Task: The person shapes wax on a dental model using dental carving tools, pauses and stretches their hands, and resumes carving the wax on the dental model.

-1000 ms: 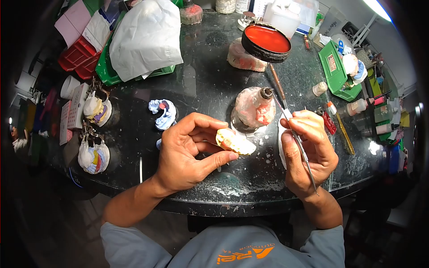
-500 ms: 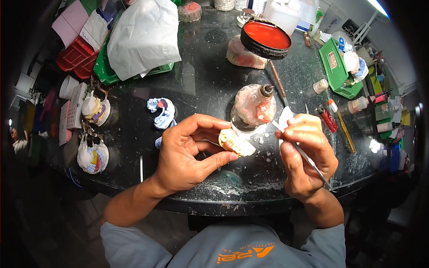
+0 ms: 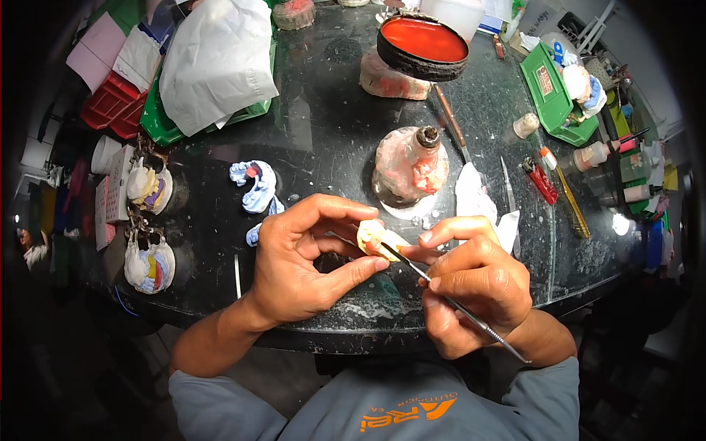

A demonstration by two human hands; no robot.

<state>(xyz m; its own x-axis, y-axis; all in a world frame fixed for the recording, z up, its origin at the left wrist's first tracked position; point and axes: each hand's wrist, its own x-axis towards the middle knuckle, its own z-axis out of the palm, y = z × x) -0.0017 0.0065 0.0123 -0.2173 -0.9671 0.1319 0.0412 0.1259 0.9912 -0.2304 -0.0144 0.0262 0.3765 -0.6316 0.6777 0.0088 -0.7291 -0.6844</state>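
My left hand (image 3: 305, 257) grips a small yellowish dental cast (image 3: 372, 234) between thumb and fingers, with some pink on it. In my right hand (image 3: 478, 283) is a thin metal dental carver (image 3: 471, 314), held like a pen. Its tip reaches the pink area of the cast; whether it presses in, I cannot tell. My right fingers also come close to the cast's right edge. Just beyond the hands stands a spirit burner (image 3: 428, 138) on a plaster-like base (image 3: 393, 165) smeared with pink. White crumpled tissue (image 3: 474, 195) lies right of the burner.
Behind the burner, a dark round pan of red wax (image 3: 425, 40) rests near a wooden-handled tool (image 3: 450, 117). Blue impression pieces (image 3: 257, 187) and mounted casts (image 3: 149, 261) stand left. A knife (image 3: 509, 187), red lighter (image 3: 540, 182) and green bin (image 3: 548, 95) are right.
My right hand has moved left and down from beside the burner, bringing the carver's tip to the cast. The left hand still holds the cast, tilted slightly differently. The whole view has shifted a little.
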